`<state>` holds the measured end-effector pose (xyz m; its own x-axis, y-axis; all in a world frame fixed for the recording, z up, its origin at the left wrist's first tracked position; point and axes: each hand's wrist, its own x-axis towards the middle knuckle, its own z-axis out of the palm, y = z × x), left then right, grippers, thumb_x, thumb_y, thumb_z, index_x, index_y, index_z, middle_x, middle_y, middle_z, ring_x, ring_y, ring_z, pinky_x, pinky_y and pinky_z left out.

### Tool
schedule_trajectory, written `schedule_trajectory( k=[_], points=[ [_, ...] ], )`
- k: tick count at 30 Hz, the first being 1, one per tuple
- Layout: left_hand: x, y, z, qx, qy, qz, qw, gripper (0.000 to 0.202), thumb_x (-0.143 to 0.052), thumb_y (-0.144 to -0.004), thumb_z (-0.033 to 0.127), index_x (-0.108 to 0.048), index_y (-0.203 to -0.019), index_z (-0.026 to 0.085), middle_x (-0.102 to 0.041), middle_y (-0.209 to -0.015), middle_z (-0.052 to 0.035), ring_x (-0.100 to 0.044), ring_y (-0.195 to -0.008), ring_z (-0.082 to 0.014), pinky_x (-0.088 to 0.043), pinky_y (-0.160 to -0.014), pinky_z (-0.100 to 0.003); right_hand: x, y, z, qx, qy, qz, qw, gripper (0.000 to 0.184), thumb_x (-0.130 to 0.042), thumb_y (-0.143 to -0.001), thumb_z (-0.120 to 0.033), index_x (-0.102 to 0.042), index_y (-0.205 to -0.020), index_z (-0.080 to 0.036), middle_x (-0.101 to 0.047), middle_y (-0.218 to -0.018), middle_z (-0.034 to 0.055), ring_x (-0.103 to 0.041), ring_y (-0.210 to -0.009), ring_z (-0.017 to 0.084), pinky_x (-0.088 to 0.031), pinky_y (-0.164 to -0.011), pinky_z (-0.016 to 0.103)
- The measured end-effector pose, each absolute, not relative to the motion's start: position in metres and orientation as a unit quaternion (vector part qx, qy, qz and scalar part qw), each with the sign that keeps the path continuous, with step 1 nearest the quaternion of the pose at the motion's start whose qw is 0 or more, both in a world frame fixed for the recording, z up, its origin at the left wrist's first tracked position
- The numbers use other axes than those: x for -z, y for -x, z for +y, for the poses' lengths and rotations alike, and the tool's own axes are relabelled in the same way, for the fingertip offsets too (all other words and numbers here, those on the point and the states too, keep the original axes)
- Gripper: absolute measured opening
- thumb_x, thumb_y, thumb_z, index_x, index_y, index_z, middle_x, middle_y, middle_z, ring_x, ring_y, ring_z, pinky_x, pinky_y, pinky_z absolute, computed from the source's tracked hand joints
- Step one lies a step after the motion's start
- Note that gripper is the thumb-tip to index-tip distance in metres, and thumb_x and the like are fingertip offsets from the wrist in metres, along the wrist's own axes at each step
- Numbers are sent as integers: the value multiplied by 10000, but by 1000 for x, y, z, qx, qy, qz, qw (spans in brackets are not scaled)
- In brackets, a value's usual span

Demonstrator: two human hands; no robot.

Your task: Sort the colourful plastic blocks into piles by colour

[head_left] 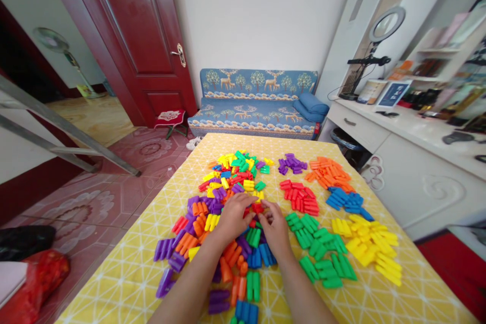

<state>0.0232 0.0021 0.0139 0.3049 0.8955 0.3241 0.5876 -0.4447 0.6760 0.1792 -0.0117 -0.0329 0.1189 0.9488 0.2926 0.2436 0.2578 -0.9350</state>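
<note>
Far left of the hands, low down: a red plastic bag [47,278], contents too blurred to tell; a black bundle [28,242] just behind it. On the table [125,283], left of the left hand, loose purple blocks [164,249] and orange blocks [186,244] intermixed. Beyond that hand, a mixed heap [235,164] of yellow, green, red, blue and purple. Left hand [236,212]: fingers bent inward, at the red pieces [257,208] between both hands. Between the forearms, more blue blocks [261,256] and green blocks [253,286]. Right hand [274,225]: fingers curled toward the same red pieces; cannot tell how firmly either hand grips. Right of it, single-colour piles lying directly on the cloth: purple pile [292,163] and red pile [300,197] farther off, green pile [321,247] nearest, then orange pile [328,172], blue pile [349,200], yellow pile [368,242]. Well beyond, far right, a tub [372,92] on a white dresser [429,136]; interior unreadable.
</note>
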Motion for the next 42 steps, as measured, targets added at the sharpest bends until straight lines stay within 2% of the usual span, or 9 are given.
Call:
schedule_trajectory(
  k=[5,8,15,19,22,26,34,37,42],
  points=[
    [-12,-21,2,-358,-771,486,204,319,-578,-752,124,-740,-989,263,-703,-977,-66,-592,-986,-256,-435,-934,-398,34,-179,-12,-305,512,-607,526,287,-612,-750,-269,-693,-1022,-226,-618,-1066,68,-579,-696,159,-504,-670,318],
    [-14,-21,-1,-359,-776,476,203,297,-555,-746,92,-751,-899,254,-697,-951,-52,-593,-957,-233,-447,-907,-369,31,-180,-13,-310,508,-618,514,305,-615,-765,-288,-690,-1056,-235,-634,-1009,55,-577,-698,163,-498,-679,316],
    [-13,-19,-5,-356,-771,485,210,303,-545,-749,88,-740,-924,241,-703,-971,-49,-604,-957,-225,-462,-894,-353,28,-176,-16,-327,505,-622,501,234,-669,-717,-264,-691,-944,-213,-635,-872,28,-558,-671,156,-473,-634,283],
    [-8,-18,-3,-359,-770,487,200,322,-536,-754,75,-728,-960,234,-703,-989,-44,-607,-971,-211,-466,-902,-345,23,-179,-19,-350,502,-575,543,215,-636,-757,-315,-646,-922,-177,-657,-837,34,-585,-703,165,-480,-642,278],
    [-7,-17,-3,-361,-772,487,193,295,-533,-760,64,-724,-923,217,-706,-990,-38,-610,-978,-198,-467,-909,-334,12,-196,-16,-295,541,-513,598,293,-631,-763,-364,-639,-966,-153,-649,-781,35,-574,-661,157,-471,-608,267],
    [-9,-17,-4,-359,-775,485,189,252,-544,-780,85,-722,-903,213,-708,-996,-36,-616,-978,-191,-474,-907,-327,-1,-241,-1,-240,581,-442,640,421,-588,-772,-390,-610,-1110,-140,-679,-923,91,-613,-685,169,-497,-614,279],
    [-8,-17,-3,-356,-775,488,187,253,-547,-784,88,-723,-912,217,-709,-1005,-32,-617,-988,-194,-480,-907,-328,-1,-312,37,-125,710,-518,460,349,-515,-711,-292,-679,-961,-111,-700,-815,119,-650,-598,202,-511,-628,329],
    [-7,-17,-3,-360,-773,487,190,262,-551,-779,84,-726,-918,221,-710,-1006,-32,-619,-989,-193,-481,-905,-325,6,-319,44,-136,719,-523,436,361,-503,-696,-252,-679,-974,-102,-708,-778,113,-656,-593,201,-510,-626,320],
    [-6,-16,-3,-364,-773,484,191,260,-552,-784,84,-726,-918,223,-711,-1000,-35,-623,-986,-189,-482,-906,-320,13,-323,44,-112,721,-537,424,426,-497,-709,-273,-670,-1044,-75,-711,-898,153,-659,-658,213,-510,-705,357]
  ],
)
